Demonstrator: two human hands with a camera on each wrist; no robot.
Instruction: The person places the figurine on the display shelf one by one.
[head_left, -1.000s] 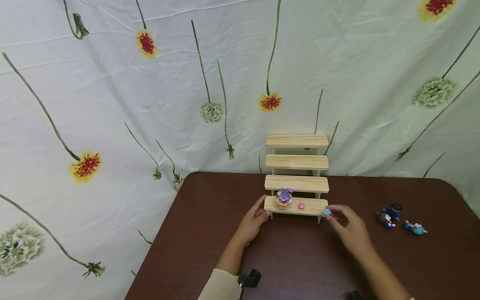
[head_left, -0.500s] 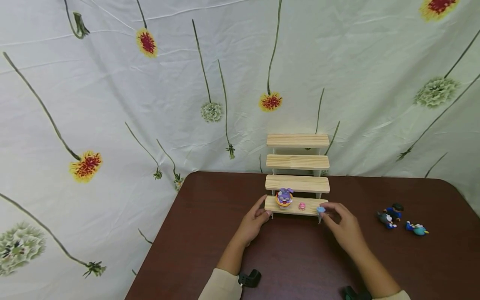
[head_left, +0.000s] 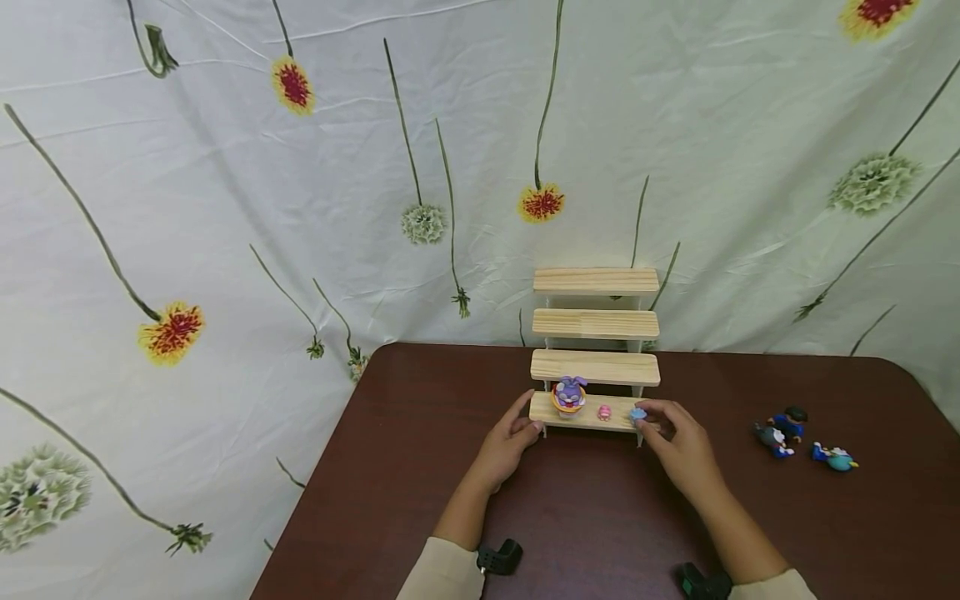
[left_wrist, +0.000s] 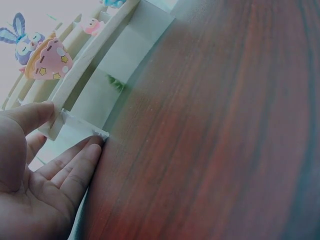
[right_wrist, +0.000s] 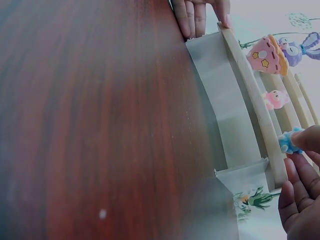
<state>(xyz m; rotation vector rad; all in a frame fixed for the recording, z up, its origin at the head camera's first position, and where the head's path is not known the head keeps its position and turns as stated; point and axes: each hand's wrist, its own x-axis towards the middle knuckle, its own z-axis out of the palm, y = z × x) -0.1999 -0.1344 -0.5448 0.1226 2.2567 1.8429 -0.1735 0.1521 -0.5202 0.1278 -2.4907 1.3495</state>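
My left hand (head_left: 501,446) is at the left end of the lowest board of a tiered wooden display stand (head_left: 595,367). In the left wrist view its thumb touches the board's end, while fairly straight fingers (left_wrist: 82,167) touch the clear leg. My right hand (head_left: 686,450) pinches a small light-blue figurine (head_left: 637,413) at the right end of that board; its underside meets the board or nearly so. A purple long-eared figurine (head_left: 568,394) in a pink, starred base stands at the board's left, with a tiny pink figurine (head_left: 604,412) to its right.
Several toy figures lie at the right of the dark brown table (head_left: 585,517), among them a dark-haired one in blue (head_left: 789,423) and a turquoise one (head_left: 836,458). A flower-printed cloth (head_left: 480,150) hangs behind the stand. Both wrists wear black camera straps.
My right hand has moved left with the blue figurine, from beside the board's right corner to over its right end. My left hand has kept its place.
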